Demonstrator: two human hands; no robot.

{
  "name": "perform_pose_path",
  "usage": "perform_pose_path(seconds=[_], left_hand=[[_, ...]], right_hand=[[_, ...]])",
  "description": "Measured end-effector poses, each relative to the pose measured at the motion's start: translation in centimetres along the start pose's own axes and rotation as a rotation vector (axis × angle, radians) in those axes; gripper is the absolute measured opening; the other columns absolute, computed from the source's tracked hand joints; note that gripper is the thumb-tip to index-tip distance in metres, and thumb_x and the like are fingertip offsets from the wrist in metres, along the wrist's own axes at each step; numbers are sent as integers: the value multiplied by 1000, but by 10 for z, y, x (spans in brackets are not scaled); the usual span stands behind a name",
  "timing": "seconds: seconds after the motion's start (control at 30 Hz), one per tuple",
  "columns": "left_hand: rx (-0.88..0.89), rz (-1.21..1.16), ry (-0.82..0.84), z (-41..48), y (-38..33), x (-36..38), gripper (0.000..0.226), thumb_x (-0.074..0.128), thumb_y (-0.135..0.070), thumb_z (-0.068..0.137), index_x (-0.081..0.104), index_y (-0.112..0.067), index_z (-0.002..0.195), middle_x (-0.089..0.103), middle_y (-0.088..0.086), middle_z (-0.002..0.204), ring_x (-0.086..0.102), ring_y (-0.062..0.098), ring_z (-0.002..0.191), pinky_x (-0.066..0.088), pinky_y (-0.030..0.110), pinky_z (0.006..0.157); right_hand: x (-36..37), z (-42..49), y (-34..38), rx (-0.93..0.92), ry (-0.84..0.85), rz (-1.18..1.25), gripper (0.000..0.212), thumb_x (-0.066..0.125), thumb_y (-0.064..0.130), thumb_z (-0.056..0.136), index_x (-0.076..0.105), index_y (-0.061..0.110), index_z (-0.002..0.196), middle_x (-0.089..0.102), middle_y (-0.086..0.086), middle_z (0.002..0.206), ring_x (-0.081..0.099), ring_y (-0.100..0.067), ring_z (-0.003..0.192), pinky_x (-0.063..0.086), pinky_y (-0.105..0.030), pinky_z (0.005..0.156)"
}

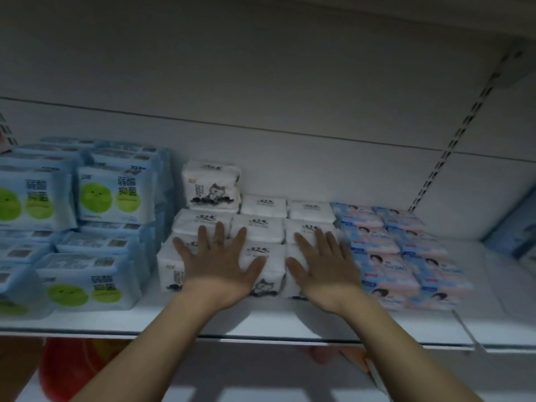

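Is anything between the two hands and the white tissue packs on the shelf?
Nothing visible is. The left hand and the right hand already lie flat on the white tissue packs, fingers spread.

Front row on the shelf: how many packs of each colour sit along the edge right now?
Blue packs with green circles: 2 (one cut off at the left)
White packs: 3
Pink-and-blue packs: 2
Total: 7
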State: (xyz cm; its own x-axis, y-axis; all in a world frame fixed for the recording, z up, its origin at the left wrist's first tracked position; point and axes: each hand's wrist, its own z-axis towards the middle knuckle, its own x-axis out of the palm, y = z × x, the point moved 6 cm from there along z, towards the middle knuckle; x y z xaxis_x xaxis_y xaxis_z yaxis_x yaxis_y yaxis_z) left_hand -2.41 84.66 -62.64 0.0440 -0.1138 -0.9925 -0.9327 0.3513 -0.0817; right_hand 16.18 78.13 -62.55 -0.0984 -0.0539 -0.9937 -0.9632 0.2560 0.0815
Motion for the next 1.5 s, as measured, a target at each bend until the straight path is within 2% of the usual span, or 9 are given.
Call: perform_pose_path(seconds=[0.17,0.3,0.37,0.47,0.63,0.87,1.17,1.37,1.5], left_hand=[[12,28,-33,-3,-8,-4,79,4,-78,84,-11,-40,152,-21,2,161,-18,30,148,-8,66,113],[141,76,-85,0,-28,-15,79,4,-78,85,-12,-40,152,-28,-5,158,-26,23,145,-12,62,114],[195,54,-104,4,-41,-19,78,5,-77,86,-11,-40,152,-26,-7,158,-27,21,145,-11,60,115],[288,20,-144,16,-68,-22,83,-1,-81,80,-8,-40,152,-21,-9,160,-24,19,146,-11,59,116],[406,-17,-115,49,-119,-21,75,14,-73,90,-4,-38,154,-17,-10,161,-22,14,147,-12,55,116],[384,39,11,85,-160,3,73,9,-72,90,-4,-39,154,-15,-10,162,-15,16,149,-5,56,118],[325,59,-61,85,-159,2,80,0,-79,83,6,-41,153,-1,-13,163,-4,14,150,-5,60,116],[323,52,-51,77,-160,-8,75,3,-72,90,5,-35,155,-2,-8,163,-5,15,150,-8,59,116],[366,-70,-113,64,-154,-31,71,8,-69,92,12,-35,154,-1,-10,163,-5,14,150,-12,57,116]], right_hand=[[-11,-9,-8,-49,-17,183,62,23,62,96,8,40,152,-7,4,162,-11,-17,148,-10,-37,119],[-48,2,-41,21,-234,249,54,34,50,99,24,36,150,12,2,161,4,-15,148,-5,-41,120],[-56,15,-68,120,-223,219,53,32,47,100,21,35,151,10,-1,162,4,-19,149,-4,-48,118],[-49,35,-100,221,-71,101,55,21,51,101,7,38,152,-5,-2,162,-5,-26,149,-6,-58,116],[-27,62,-112,183,-10,-3,57,12,54,100,-3,37,153,-11,-1,162,-10,-27,148,-7,-61,114],[-13,69,-125,144,-26,46,56,9,54,99,2,38,152,-7,2,162,-9,-24,148,-6,-59,115],[-14,61,-139,156,-63,45,54,11,52,100,8,37,152,0,2,162,-4,-24,149,-7,-57,116],[-17,61,-136,176,-19,31,57,12,55,99,7,35,152,-1,0,162,-5,-26,149,-5,-61,115],[-32,42,-123,153,-127,58,57,17,52,101,13,31,153,4,0,162,0,-23,149,-7,-58,116]])
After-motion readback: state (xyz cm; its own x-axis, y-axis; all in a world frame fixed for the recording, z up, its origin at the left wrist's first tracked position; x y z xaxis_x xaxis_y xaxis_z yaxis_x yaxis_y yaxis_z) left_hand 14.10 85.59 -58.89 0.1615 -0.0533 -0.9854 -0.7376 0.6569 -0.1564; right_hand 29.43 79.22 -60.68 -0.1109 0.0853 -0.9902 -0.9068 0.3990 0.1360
